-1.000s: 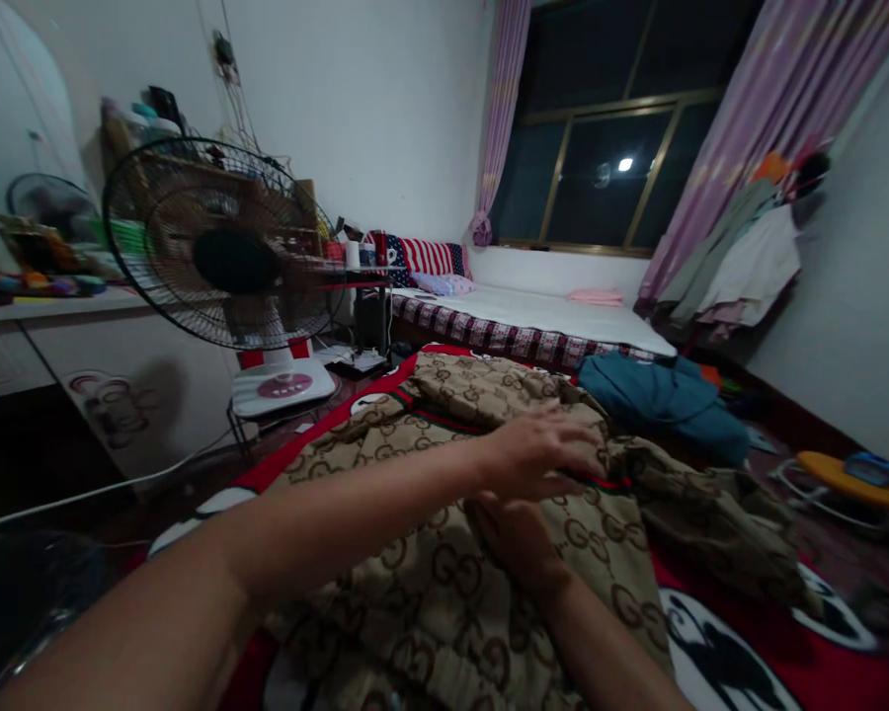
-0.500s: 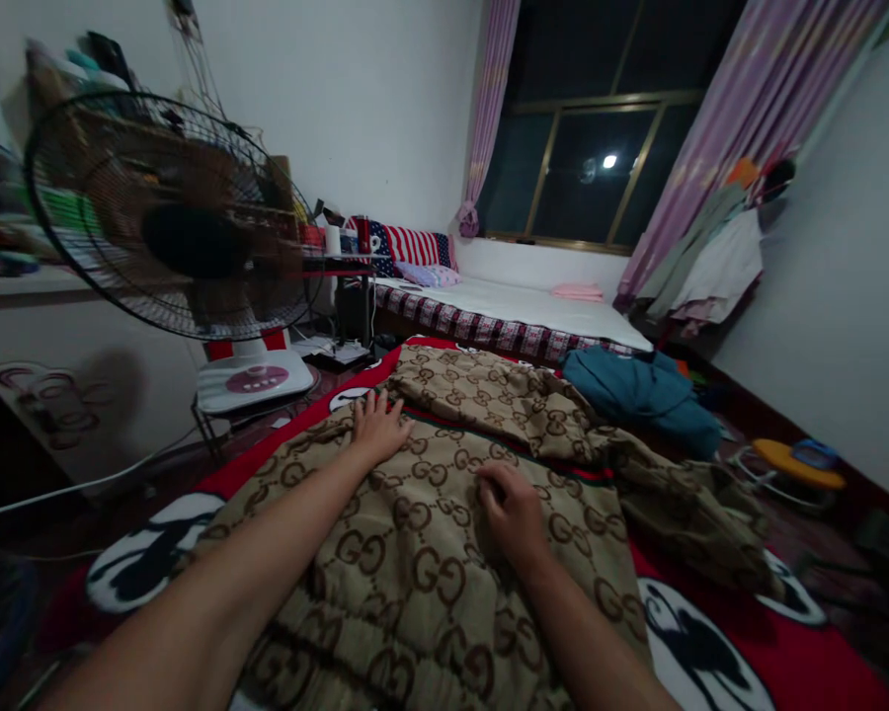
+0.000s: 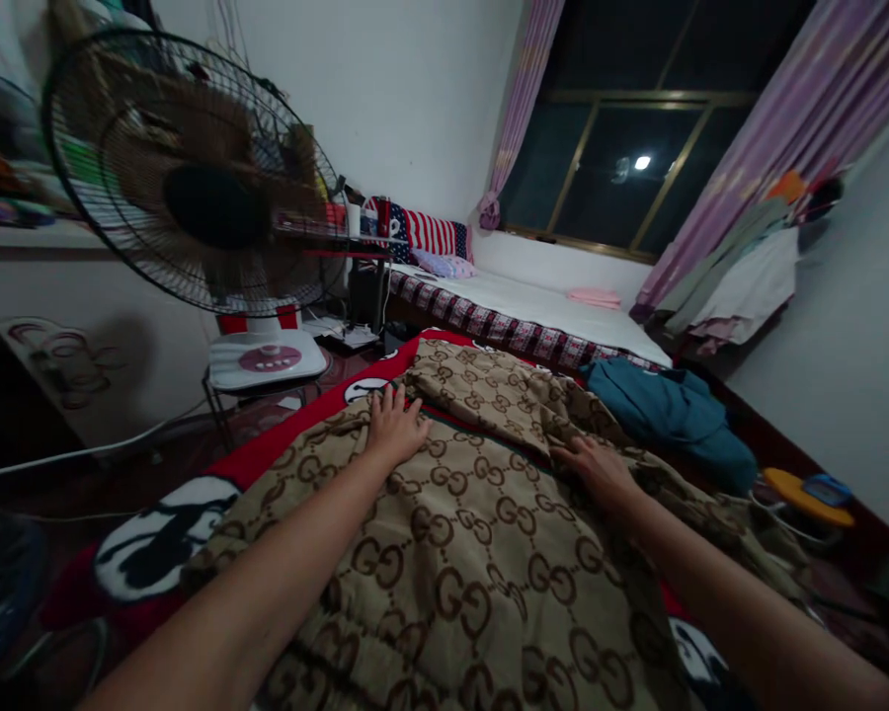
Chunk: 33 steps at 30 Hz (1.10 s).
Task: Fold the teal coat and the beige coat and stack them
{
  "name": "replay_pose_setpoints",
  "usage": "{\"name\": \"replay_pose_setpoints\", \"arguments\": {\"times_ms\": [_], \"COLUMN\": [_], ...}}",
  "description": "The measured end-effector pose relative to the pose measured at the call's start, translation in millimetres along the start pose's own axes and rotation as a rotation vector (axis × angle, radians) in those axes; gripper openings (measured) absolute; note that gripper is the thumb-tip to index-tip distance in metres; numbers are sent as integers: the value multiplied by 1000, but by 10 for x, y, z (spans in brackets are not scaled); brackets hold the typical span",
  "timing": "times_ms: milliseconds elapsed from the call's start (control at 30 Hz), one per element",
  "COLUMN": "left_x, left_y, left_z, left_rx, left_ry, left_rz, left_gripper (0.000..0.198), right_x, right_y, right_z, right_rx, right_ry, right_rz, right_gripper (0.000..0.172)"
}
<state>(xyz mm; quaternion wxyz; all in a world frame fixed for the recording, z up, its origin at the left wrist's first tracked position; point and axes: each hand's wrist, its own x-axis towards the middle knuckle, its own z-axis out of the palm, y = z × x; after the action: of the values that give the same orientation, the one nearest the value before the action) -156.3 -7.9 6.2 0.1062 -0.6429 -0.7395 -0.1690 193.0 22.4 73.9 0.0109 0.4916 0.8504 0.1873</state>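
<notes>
A tan jacket (image 3: 481, 513) with a brown GG pattern lies spread over a red blanket (image 3: 282, 449) with black-and-white figures. My left hand (image 3: 398, 427) rests flat on the jacket's far left part, fingers spread. Farther right, my right hand (image 3: 600, 474) touches the jacket near its folded sleeve (image 3: 489, 380), fingers stretched out. A dark green and red stripe runs across the cloth between the hands. The right sleeve trails off to the right, partly hidden behind my forearm.
A standing fan (image 3: 214, 207) is at the left beside a white cabinet (image 3: 119, 326). Teal clothing (image 3: 667, 415) lies to the right of the jacket. A yellow stool (image 3: 804, 497) stands farther right. Beyond is a bed (image 3: 519, 301) under a window.
My right hand has moved right and forward from the jacket's middle to near the sleeve, and its curled fingers have straightened. My left hand stays on the same part of the cloth.
</notes>
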Motion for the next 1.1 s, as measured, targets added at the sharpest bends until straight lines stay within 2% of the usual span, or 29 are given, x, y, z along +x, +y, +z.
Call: {"name": "replay_pose_setpoints", "arguments": {"times_ms": [33,133,167,233,267,300,367,433,500,600,700,800,867,967,1033,1100], "left_x": [0,8,10,11,8,4,-6,-11,-7,-2,-33,-116,-190,-286,-314,-302], "left_y": [0,-3,-6,-11,-12,-9,2,13,-1,-118,-351,-612,-751,-888,-939,-957], "left_z": [-3,-6,-4,3,6,8,2,-23,-75,-224,-462,-737,-898,-1064,-1138,-1218], "left_rx": [-4,-22,-30,-49,-57,-62,-65,-57,-44,-32,-6,83,118,110,97,78], "left_ry": [-3,-14,-15,-9,-4,1,-5,-37,-117,-254,-271,-266,-315,-403,-453,-467], "left_rz": [-3,-17,-19,-18,-18,-15,-18,-20,-1,90,177,78,-24,-70,-76,-75], "left_gripper": [60,59,59,59,59,59,60,61,64,66,68,89,96,72,49,39], "right_x": [30,82,85,79,72,67,66,71,74,65,63,127,221,394,497,576], "right_y": [72,218,226,143,47,-86,-432,-808,-1111,-1296,-1243,-1182,-1193,-1253,-1270,-1234], "right_z": [-77,-289,-319,-293,-246,-187,-59,48,121,159,110,22,-20,-39,-41,-66], "right_rx": [-20,-91,-114,-152,-160,-154,-89,27,128,178,158,142,136,121,119,129], "right_ry": [20,160,128,-60,-138,-162,-50,98,136,137,166,219,236,199,147,106], "right_rz": [-11,126,158,189,190,185,154,54,-8,-23,-37,-71,-71,-45,-35,-4], "right_gripper": [46,40,38,32,28,27,34,46,51,54,49,37,31,28,33,40]}}
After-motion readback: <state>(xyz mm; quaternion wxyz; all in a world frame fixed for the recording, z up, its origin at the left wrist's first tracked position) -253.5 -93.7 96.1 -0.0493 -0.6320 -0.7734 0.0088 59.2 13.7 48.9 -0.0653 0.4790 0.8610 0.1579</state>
